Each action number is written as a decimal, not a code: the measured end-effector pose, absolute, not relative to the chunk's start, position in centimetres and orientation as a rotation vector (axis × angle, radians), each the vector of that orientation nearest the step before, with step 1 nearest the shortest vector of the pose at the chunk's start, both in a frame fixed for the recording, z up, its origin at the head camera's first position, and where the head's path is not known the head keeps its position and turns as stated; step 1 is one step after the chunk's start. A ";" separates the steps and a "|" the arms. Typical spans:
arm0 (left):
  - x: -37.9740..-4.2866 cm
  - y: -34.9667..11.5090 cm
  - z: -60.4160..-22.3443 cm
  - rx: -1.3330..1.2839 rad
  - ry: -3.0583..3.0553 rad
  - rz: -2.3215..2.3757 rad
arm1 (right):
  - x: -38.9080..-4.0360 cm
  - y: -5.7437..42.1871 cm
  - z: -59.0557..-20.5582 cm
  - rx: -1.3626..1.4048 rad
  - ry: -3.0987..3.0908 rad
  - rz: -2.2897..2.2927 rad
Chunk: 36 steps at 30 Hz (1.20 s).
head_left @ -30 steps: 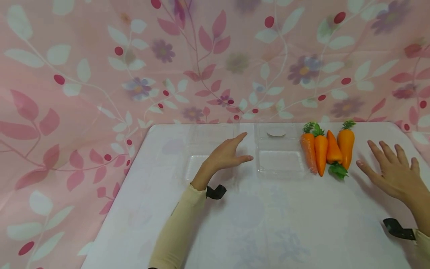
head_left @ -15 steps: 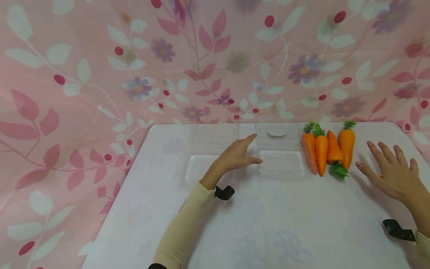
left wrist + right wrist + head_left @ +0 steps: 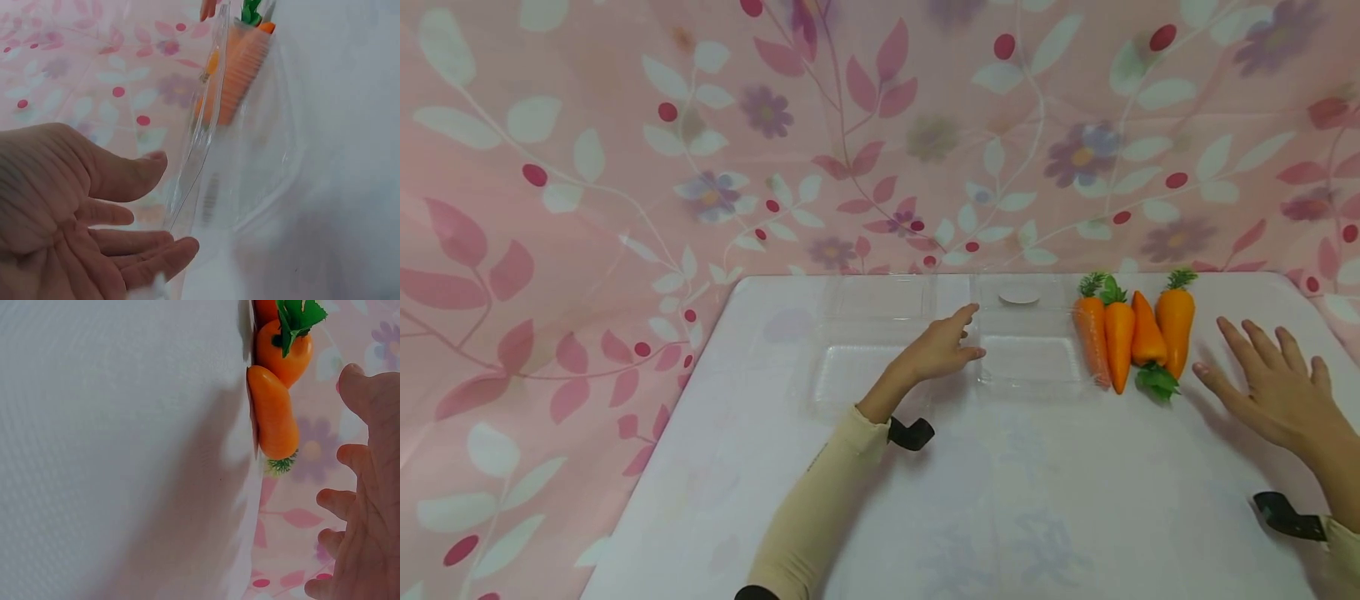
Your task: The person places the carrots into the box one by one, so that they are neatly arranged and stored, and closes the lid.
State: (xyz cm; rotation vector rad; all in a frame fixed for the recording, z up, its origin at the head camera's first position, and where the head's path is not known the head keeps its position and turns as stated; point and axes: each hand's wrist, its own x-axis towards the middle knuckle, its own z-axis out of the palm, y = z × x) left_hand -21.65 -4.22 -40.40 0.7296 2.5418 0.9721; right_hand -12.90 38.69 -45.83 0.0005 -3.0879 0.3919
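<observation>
My left hand [image 3: 934, 350] is at the left side of a clear plastic clamshell box [image 3: 1028, 362] that lies with its lid raised or folded back. In the left wrist view, the thumb and fingers stand apart beside the box's edge [image 3: 206, 144]; whether a fingertip touches it I cannot tell. My right hand [image 3: 1277, 387] hovers with spread fingers, holding nothing. Left of it lie several orange carrots [image 3: 1119, 342] with green tops, the rightmost carrot [image 3: 274, 415] nearest to that hand. One carrot [image 3: 1091, 333] lies against the box's right side.
A second clear plastic box [image 3: 842, 375] with its lid open lies to the left, partly behind my left forearm. Everything is on a white-covered table [image 3: 985, 508]. A pink floral cloth [image 3: 850, 125] hangs behind its far edge.
My left hand has moved right, from over the left box to the right box's left edge, and its fingers have drawn in slightly. My right hand stays almost still.
</observation>
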 end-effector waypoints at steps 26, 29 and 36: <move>-19.1 -1.2 -42.4 0.212 2.350 1.587 | -13.2 38.2 -45.7 0.032 -3.086 0.473; -19.0 -1.1 -42.7 0.166 2.295 1.681 | -13.2 38.1 -45.7 0.033 -3.088 0.480; -18.8 -1.2 -43.0 0.130 2.188 1.792 | -13.3 38.0 -45.7 0.035 -3.088 0.489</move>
